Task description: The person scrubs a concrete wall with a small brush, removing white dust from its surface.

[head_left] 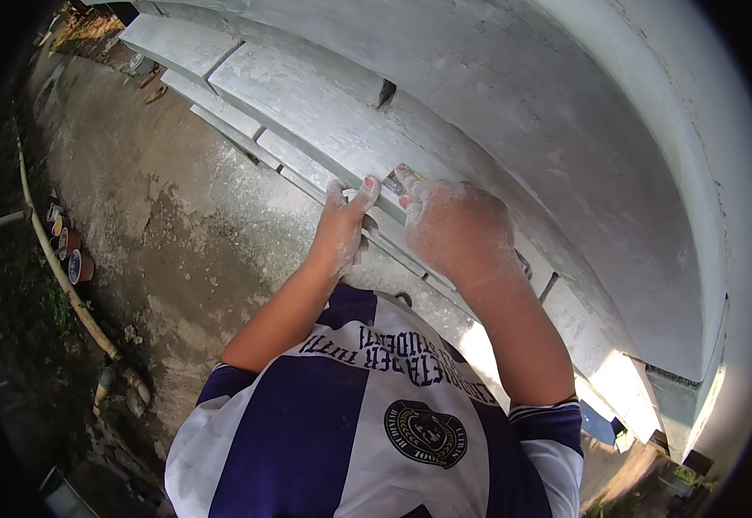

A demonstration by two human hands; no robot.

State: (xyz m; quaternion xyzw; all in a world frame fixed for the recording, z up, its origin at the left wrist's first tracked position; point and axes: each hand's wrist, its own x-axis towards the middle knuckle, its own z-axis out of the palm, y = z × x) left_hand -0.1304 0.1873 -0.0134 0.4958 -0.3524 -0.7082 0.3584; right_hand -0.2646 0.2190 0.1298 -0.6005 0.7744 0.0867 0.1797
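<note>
My right hand (458,224), coated in white dust, is closed in a fist low over the pale slab ledge (307,95). It grips a small tool with a flat grey end (391,182), which shows past the fingertips on the ledge's front edge; my fist hides most of the tool. Just to the left, my left hand (343,223) is at the same edge, thumb and forefinger raised and apart, the other fingers partly hidden. White dust covers its fingertips too.
A grey-white wall (557,129) rises behind the ledge, with narrower slabs (220,125) stepped below. Dusty concrete ground (177,207) lies to the left. Beyond it are a long pole (65,276) and several small pots (80,267). Sandals (155,93) lie at the upper left.
</note>
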